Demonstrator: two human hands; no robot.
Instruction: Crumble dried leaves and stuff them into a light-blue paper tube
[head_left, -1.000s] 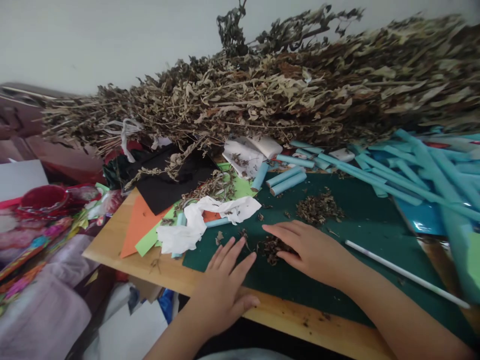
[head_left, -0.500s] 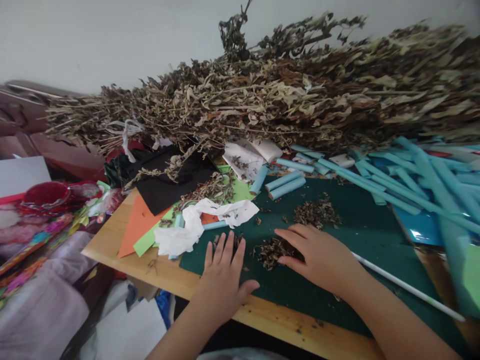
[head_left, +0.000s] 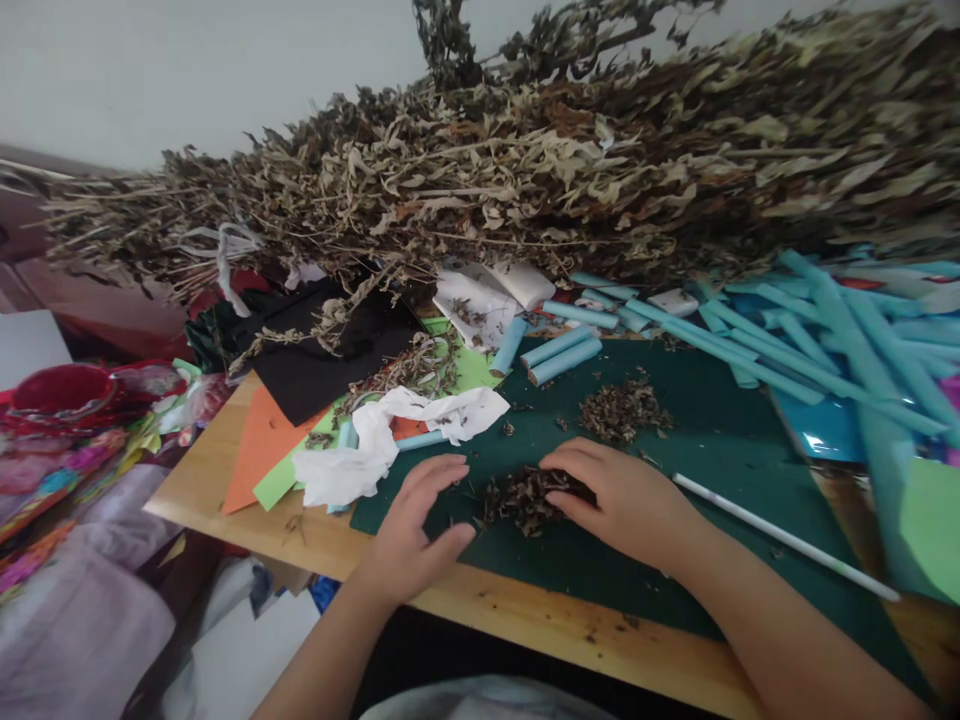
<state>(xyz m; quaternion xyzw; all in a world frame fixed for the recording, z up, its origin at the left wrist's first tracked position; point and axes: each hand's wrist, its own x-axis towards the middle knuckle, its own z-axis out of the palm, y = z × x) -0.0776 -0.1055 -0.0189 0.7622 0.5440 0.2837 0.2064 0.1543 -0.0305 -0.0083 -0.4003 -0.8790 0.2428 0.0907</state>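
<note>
Dried stalks (head_left: 487,200), cut off at right, span the upper frame beyond one counter (head_left: 196,478). Two leaf piles (head_left: 622,410) lie centrally; the right hand (head_left: 622,500), fingers curled, partly hides the nearer pile (head_left: 525,500), whether pinching any I cannot tell. The left hand (head_left: 412,530) curves, thumb spread apart.

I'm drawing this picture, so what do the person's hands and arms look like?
The left hand and right hand wear no gloves, and no rings show on the fingers. Both forearms are bare, with no sleeve, watch or bracelet in sight.
</note>
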